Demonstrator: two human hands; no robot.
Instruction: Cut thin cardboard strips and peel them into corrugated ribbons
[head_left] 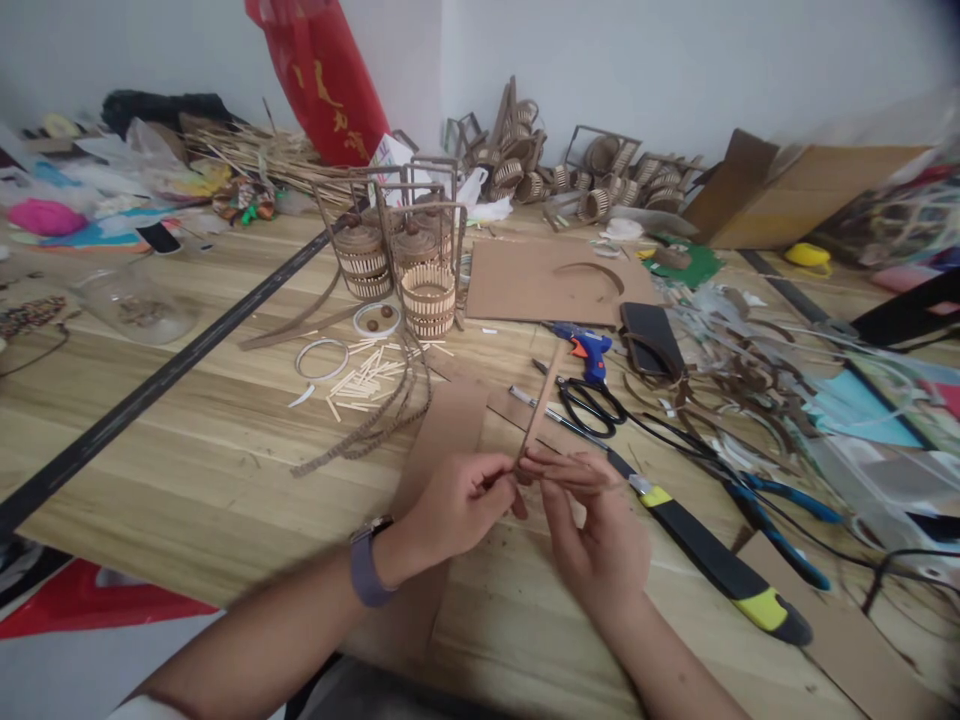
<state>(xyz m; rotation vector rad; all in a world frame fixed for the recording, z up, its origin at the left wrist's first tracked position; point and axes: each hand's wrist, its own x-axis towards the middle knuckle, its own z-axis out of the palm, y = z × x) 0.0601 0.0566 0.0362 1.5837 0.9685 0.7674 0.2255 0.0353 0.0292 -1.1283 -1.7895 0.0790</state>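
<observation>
**A thin strip held in two hands**

The left hand [450, 505] and the right hand [592, 520] meet just above the surface [187, 450]. Both are pinched shut on the low end of a thin brown strip [541, 400]. The strip points up and away from the person, out over the scissors [592, 405].

What could go wrong? The strip looks thin and bendy — a hard squeeze could fold it or snap it. It could also slip out of the fingertips, since only its end is held. A knife [712, 555] with a black and yellow handle lies just beside the right hand, its blade end nearest the fingers. A quick move that way could mean a cut. The glue gun [585, 348] rests a little beyond the scissors; I cannot tell if it is hot.

Now the things that hold stuff. Little round baskets [397, 262] stand in frames at the middle of the surface. The front one is open on top — I cannot see anything inside it. Two at the back have lids with a small knob. A clear bag [135, 305] at the left has some dark bits in it. A box [795, 195] at the back right lies open; what it holds is hidden.
</observation>
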